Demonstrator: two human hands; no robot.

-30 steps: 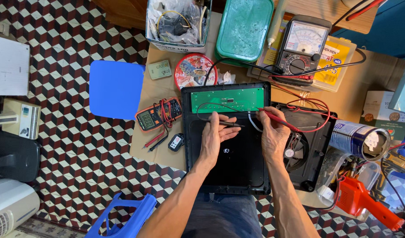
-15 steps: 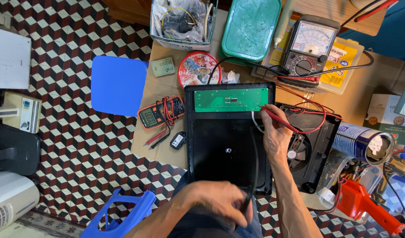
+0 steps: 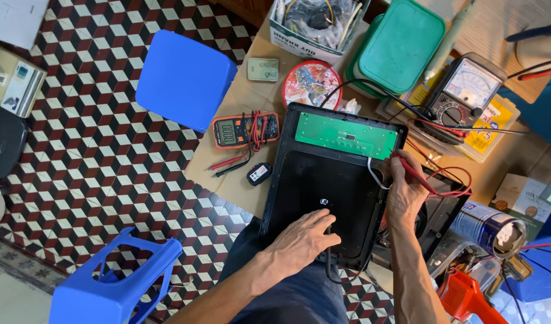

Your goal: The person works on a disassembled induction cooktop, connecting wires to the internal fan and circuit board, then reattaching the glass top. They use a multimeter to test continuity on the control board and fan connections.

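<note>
My left hand [image 3: 302, 240] lies flat, fingers spread, palm down on the near part of the black panel [image 3: 323, 198], gripping nothing; a black cable [image 3: 328, 270] runs out from just under it, over the panel's near edge. The panel lies tilted across my lap and the counter [image 3: 239, 102] edge. My right hand [image 3: 405, 191] rests at the panel's right edge, fingers pinched shut around a red probe [image 3: 407, 169], tip pointing up-left at the right end of the green circuit board [image 3: 346, 135] set along the panel's far side. White wire [image 3: 374, 175] loops just beside that tip. Red lead [image 3: 452, 192] trails off right from my hand. Under the panel's right side, a black housing with a fan [image 3: 434, 219], partly hidden.

Left of the panel on the counter: small black remote-like block [image 3: 259, 173], then an orange digital multimeter [image 3: 245, 129] with leads wrapped around it, loose probes [image 3: 227, 165] just near it. Further back: round red tin lid [image 3: 312, 84], small beige switch plate [image 3: 263, 69], analog meter [image 3: 467, 90] on a yellow packet, green plastic lid [image 3: 401, 45], box of wires [image 3: 311, 24] at the far edge. On the right, a metal can [image 3: 488, 227], orange tool [image 3: 464, 297] near it. Blue stools on the floor: one near-left [image 3: 107, 282], one far-left [image 3: 182, 78].
</note>
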